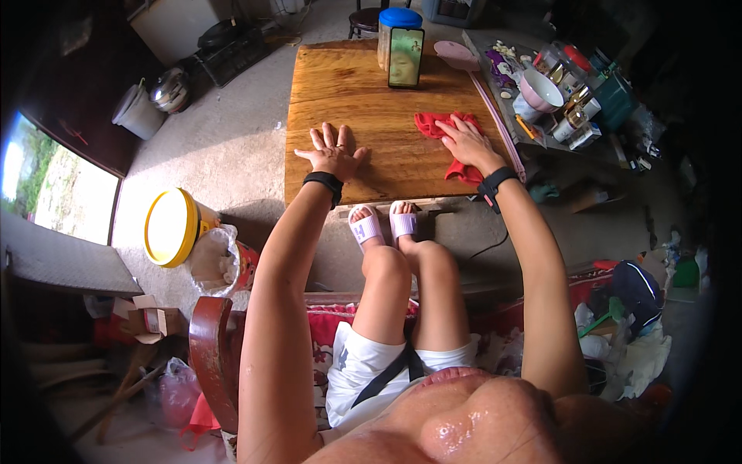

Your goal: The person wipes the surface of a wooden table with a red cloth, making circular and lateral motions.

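Observation:
My left hand (333, 154) rests palm down on the wooden tabletop (348, 104), fingers spread, with nothing in it. On the right side of the same table, my right hand (468, 143) holds a bunched red cloth (430, 124) down against the wood. The cloth shows beyond the fingertips and below the palm; the part under the hand is hidden. Past both hands, a smartphone (406, 58) with a lit screen stands upright, in front of a jar with a blue lid (400, 18). A pink fly swatter (457, 55) lies along the table's right edge.
A side table at right carries a pink-and-white bowl (541, 91), jars, bottles and an orange-handled cutter (525, 126). Left on the floor stand a yellow-lidded bucket (170, 227) and a bag-lined bin (215, 259). A wooden armrest (210, 348) is beside my left arm.

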The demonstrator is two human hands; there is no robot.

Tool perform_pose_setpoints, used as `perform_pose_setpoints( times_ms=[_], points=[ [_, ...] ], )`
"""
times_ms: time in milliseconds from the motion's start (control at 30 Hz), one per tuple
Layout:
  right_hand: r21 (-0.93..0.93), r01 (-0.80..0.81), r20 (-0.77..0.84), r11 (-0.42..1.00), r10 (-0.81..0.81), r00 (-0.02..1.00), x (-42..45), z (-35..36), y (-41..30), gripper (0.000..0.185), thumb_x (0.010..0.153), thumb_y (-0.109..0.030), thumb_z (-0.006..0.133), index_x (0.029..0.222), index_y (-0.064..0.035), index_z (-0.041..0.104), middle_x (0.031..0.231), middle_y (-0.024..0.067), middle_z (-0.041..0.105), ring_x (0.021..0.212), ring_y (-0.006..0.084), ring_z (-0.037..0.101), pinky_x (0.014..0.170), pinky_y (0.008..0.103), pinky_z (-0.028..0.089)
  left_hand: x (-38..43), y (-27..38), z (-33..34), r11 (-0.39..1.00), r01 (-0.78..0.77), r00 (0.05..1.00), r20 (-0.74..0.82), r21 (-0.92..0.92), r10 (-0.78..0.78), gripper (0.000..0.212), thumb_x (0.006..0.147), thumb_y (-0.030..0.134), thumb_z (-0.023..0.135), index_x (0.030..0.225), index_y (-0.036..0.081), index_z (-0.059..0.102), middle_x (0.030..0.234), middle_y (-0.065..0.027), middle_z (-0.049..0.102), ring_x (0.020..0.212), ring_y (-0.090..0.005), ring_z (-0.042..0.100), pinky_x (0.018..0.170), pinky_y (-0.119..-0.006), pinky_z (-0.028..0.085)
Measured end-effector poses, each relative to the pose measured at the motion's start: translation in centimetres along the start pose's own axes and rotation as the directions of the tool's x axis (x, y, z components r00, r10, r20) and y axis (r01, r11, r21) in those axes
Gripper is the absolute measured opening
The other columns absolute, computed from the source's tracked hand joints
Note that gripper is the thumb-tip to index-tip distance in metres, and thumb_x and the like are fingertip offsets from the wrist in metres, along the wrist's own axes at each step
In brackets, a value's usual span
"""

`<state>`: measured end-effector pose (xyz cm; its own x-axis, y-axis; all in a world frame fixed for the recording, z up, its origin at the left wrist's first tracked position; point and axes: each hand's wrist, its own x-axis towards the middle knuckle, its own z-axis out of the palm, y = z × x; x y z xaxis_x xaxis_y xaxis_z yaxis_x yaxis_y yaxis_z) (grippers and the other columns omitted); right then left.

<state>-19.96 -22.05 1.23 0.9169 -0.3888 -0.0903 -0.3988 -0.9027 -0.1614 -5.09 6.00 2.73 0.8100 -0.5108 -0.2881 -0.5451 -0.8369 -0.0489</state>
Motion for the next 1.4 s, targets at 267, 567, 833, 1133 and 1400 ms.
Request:
perform_pose_setpoints(
  times_ms=[267,567,833,1133,1400],
  points=[
    [-0.004,0.147,0.064,0.989,-0.147,0.987,-2.7,0.0,-10.1,0.049,0.101,-0.036,0.042,0.15,-0.0363,0.038,0.163,0.0038,0.022,0.149,0.0342,0.019,0.116,0.0683,0.015,0.4,-1.0,0.7,1.0,0.022,1.0,-0.014,-0.01,-0.022,0.079,0.097,0.07,0.022,0.16,0.025,0.008,0.167,-0.0077,0.0,0.152,-0.0362,0.0,0.107,-0.077,0.015],
    [-0.025,0.451,-0.05,0.892,-0.452,0.891,-7.3,0.4,-5.1,0.047,0.097,-0.027,0.055,0.143,-0.0305,0.05,0.158,0.0057,0.033,0.142,0.0312,0.034,0.113,0.0554,0.031,0.7,-1.1,0.9,1.0,0.02,0.999,-0.026,-0.02,-0.021,0.08,0.096,0.072,0.024,0.159,0.027,0.008,0.167,-0.0061,-0.001,0.153,-0.0351,-0.001,0.106,-0.079,0.014],
    [0.022,0.034,-0.019,0.999,-0.034,0.999,0.0,-0.2,-1.1,0.047,0.101,-0.036,0.045,0.147,-0.0377,0.042,0.162,0.0031,0.025,0.147,0.0327,0.025,0.116,0.0601,0.025,0.8,-0.6,1.5,1.0,-0.014,0.997,-0.079,-0.015,0.013,0.08,0.095,0.072,0.027,0.159,0.025,0.014,0.166,-0.0085,0.005,0.152,-0.0383,0.003,0.102,-0.082,0.016],
    [0.052,0.29,0.012,0.955,-0.291,0.957,-4.7,0.6,-12.2,0.045,0.099,-0.031,0.049,0.144,-0.0349,0.048,0.162,0.0036,0.025,0.148,0.0332,0.022,0.115,0.0689,0.017,0.7,-1.0,0.9,0.999,0.037,0.999,-0.028,-0.003,-0.037,0.077,0.097,0.07,0.023,0.16,0.027,0.007,0.167,-0.0057,-0.001,0.153,-0.0345,0.0,0.107,-0.078,0.014],
    [0.051,0.286,-0.04,0.957,-0.285,0.958,-5.3,0.5,-3.6,0.045,0.099,-0.037,0.051,0.143,-0.0368,0.048,0.16,0.0016,0.03,0.146,0.0286,0.029,0.113,0.0642,0.027,0.5,-1.1,0.8,0.999,0.028,0.999,-0.024,-0.025,-0.029,0.08,0.095,0.072,0.024,0.159,0.027,0.008,0.167,-0.0054,-0.001,0.153,-0.0345,-0.001,0.106,-0.079,0.014]
  ],
)
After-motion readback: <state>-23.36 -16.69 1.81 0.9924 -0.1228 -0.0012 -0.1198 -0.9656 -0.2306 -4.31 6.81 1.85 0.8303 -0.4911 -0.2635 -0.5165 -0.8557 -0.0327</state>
